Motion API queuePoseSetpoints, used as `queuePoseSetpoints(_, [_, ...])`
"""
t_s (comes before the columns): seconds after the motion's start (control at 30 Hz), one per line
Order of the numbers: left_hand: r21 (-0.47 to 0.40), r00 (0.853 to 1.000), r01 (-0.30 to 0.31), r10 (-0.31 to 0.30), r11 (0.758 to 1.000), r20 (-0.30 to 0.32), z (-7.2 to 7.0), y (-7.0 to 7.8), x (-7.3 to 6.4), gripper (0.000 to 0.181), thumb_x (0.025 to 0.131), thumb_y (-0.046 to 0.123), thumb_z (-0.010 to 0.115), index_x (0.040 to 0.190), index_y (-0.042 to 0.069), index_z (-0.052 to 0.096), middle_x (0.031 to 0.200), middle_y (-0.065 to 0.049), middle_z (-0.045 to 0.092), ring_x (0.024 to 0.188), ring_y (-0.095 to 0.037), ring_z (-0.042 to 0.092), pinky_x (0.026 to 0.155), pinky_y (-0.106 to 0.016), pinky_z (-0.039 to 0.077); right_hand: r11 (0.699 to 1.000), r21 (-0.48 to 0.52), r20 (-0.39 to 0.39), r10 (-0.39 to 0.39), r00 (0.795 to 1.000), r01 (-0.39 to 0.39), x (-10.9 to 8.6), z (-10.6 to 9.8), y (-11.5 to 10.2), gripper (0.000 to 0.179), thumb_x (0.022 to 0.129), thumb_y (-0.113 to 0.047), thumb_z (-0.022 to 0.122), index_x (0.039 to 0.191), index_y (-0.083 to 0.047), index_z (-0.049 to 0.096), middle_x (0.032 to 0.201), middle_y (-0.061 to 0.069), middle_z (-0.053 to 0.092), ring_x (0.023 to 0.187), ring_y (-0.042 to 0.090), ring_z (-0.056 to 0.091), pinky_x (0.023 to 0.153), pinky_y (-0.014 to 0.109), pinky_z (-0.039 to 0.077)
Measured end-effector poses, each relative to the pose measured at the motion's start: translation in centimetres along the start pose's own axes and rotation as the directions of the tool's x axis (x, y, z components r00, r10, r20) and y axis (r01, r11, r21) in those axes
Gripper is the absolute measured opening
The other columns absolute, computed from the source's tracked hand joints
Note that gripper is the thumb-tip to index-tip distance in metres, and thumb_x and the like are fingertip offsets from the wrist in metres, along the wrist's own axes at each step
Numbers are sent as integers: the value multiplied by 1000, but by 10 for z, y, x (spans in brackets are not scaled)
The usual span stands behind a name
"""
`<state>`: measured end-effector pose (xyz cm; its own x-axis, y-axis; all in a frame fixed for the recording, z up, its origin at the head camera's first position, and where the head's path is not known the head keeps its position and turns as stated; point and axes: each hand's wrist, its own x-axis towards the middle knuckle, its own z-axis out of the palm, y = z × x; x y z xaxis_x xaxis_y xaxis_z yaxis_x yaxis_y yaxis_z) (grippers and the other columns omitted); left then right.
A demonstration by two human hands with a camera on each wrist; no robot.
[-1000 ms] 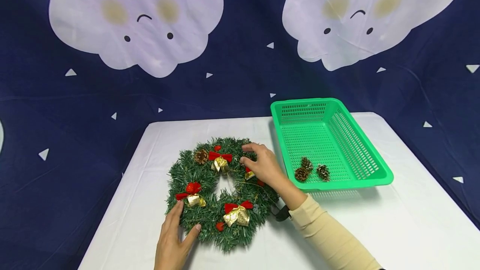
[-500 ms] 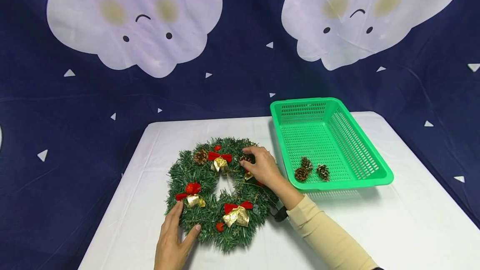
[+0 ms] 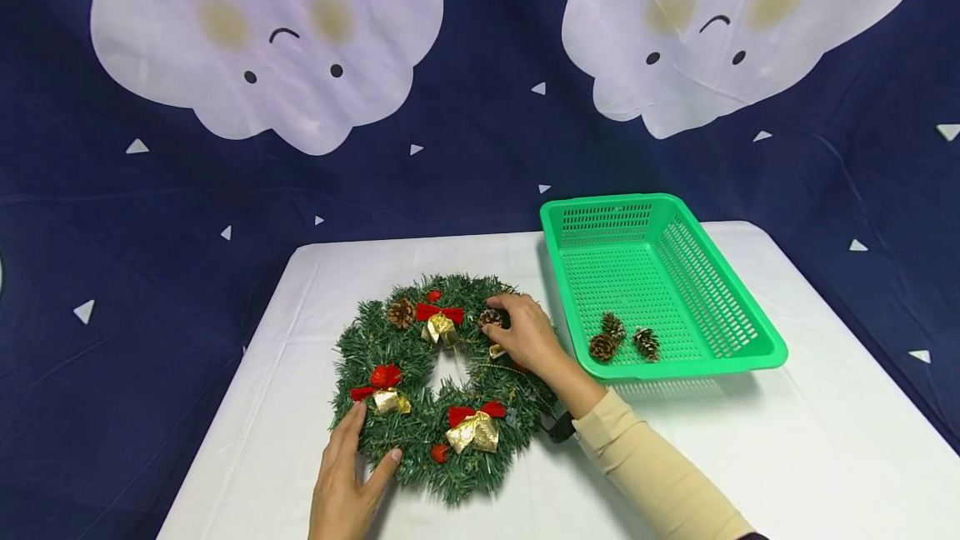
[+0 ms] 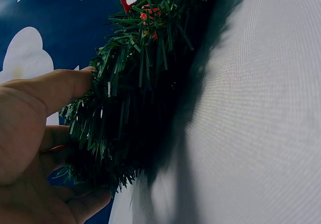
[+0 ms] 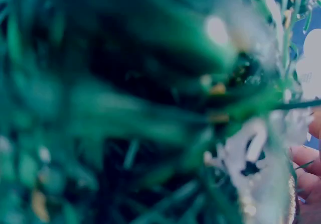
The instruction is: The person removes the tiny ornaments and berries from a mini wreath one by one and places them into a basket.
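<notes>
A green tinsel Christmas wreath [image 3: 412, 448] lies on the white table, trimmed with red-and-gold bows, red berries and pine cones. My left hand [image 3: 343, 482] holds its near left edge, and in the left wrist view the thumb [image 4: 65, 86] and the other fingers lie on either side of the greenery. At the wreath's upper right, my right hand [image 3: 528, 332] has thumb and forefinger around a small brown pine cone [image 3: 491, 318]. Another pine cone [image 3: 401, 313] sits at the upper left of the wreath. Blurred tinsel [image 5: 125, 113] fills most of the right wrist view.
A green perforated plastic basket [image 3: 663, 370] stands at the back right of the table, with 3 pine cones [image 3: 646, 343] in its near left corner. Behind the table hangs a dark blue cloth [image 3: 480, 165] printed with white clouds.
My right hand has come slightly lower and the pine cone now shows between its thumb and forefinger. The left hand and the wreath stay in place.
</notes>
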<state>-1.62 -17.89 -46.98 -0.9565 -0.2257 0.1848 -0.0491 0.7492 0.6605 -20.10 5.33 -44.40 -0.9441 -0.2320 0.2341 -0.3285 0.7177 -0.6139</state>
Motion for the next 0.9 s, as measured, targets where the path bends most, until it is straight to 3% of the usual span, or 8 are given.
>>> queuePoseSetpoints(0.9, [3,1000,7,-7,1000,10,0,0,1,76,83,30,72,146,11,35,148,-12,37,131,-39,37,98,-64,38,996,-78,-29,-55,998,53,1,6,6,37,82,-19,72,117,-11,65,117,9,66,109,28,58,93,44,49])
